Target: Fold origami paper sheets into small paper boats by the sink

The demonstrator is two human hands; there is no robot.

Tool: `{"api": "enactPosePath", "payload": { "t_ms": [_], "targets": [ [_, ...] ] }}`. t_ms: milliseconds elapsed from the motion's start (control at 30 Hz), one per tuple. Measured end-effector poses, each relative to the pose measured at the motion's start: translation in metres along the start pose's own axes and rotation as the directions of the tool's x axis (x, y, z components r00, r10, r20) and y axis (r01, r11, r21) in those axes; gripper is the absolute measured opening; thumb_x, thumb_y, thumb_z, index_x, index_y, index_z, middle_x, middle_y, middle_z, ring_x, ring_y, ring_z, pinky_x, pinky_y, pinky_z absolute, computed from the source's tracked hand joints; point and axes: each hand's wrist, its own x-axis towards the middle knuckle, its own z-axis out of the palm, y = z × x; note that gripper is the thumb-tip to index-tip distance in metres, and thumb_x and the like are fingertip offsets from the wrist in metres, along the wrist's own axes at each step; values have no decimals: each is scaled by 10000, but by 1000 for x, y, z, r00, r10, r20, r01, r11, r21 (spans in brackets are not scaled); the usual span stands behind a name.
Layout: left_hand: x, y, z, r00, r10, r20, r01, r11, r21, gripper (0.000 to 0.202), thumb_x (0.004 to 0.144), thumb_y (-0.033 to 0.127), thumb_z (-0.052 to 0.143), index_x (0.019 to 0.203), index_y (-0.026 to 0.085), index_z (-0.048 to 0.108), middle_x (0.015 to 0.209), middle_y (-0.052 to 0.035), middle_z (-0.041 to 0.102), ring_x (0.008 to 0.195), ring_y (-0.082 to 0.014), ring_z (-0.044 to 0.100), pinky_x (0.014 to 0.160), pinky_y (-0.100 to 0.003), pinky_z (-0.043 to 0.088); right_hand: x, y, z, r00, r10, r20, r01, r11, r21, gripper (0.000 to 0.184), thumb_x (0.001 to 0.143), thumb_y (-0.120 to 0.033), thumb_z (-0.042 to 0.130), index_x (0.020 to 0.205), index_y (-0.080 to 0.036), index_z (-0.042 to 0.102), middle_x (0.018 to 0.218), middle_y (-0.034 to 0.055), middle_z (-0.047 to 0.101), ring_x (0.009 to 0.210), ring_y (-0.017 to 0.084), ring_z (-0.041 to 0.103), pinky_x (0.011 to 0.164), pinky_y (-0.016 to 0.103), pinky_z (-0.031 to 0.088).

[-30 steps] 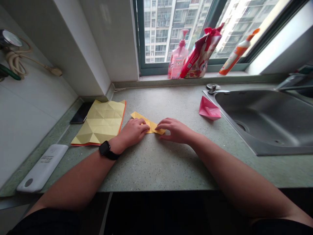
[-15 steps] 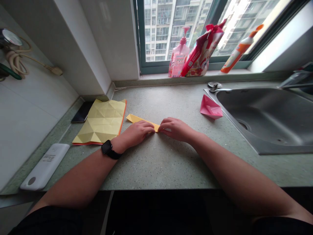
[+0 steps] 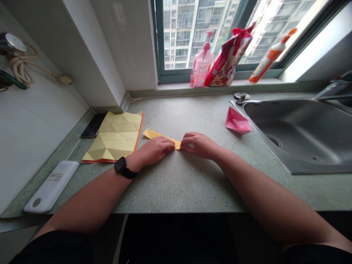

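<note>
A narrow folded strip of yellow-orange paper lies slantwise on the counter, its far end to the left. My left hand, with a black watch on the wrist, rests over its middle, fingers closed and pressing it near the right end. At that right end, my right hand pinches the paper's tip between thumb and fingers. Part of the strip is hidden beneath the left fingers. A folded pink paper piece sits apart, to the right, near the sink.
Creased yellow sheets with orange edges lie at left, beside a dark phone and a white power bank. A steel sink is set in the counter at right. Bottles and a red bag stand on the windowsill.
My right hand's fingertips have shifted slightly right, away from the left ones, so a little more of the strip's right end shows. Otherwise the scene is nearly the same.
</note>
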Motion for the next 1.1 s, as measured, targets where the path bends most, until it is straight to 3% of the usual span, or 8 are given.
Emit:
{"api": "enactPosePath", "payload": {
  "t_ms": [333,633,800,1100],
  "targets": [
    [0,2,-1,1000,-10,4,10,1000,-1,333,1036,56,595,1296,195,750,1301,-94,797,1201,-237,742,1088,-451,604,4,4,6,994,101,-47,-103,994,-39,124,1010,-237,687,985,-267,805,997,45,788,882,196,708,757,311,502],
    [0,3,0,1000,24,-6,-24,1000,-6,393,1045,57,562,1291,260,792,1324,-70,790,1223,-227,717,1107,-466,595,8,1,13,982,163,-95,-169,983,-68,103,1011,-282,703,948,-256,780,955,49,764,852,200,690,749,326,498],
    [0,3,1,1000,19,-2,-19,1000,17,346,1067,94,576,1250,263,816,1310,-68,789,1209,-233,709,1100,-460,591,8,2,15,981,166,-104,-173,983,-69,70,995,-265,723,1003,-267,793,1015,62,756,919,224,698,842,364,541],
    [0,2,3,1000,29,2,-29,1000,8,354,1081,109,568,1285,276,804,1348,-74,775,1257,-237,695,1124,-473,580,6,7,27,973,142,-181,-150,988,-32,255,954,-402,820,1193,-320,790,1273,94,720,1161,304,679,1049,504,565]
  ]
}}
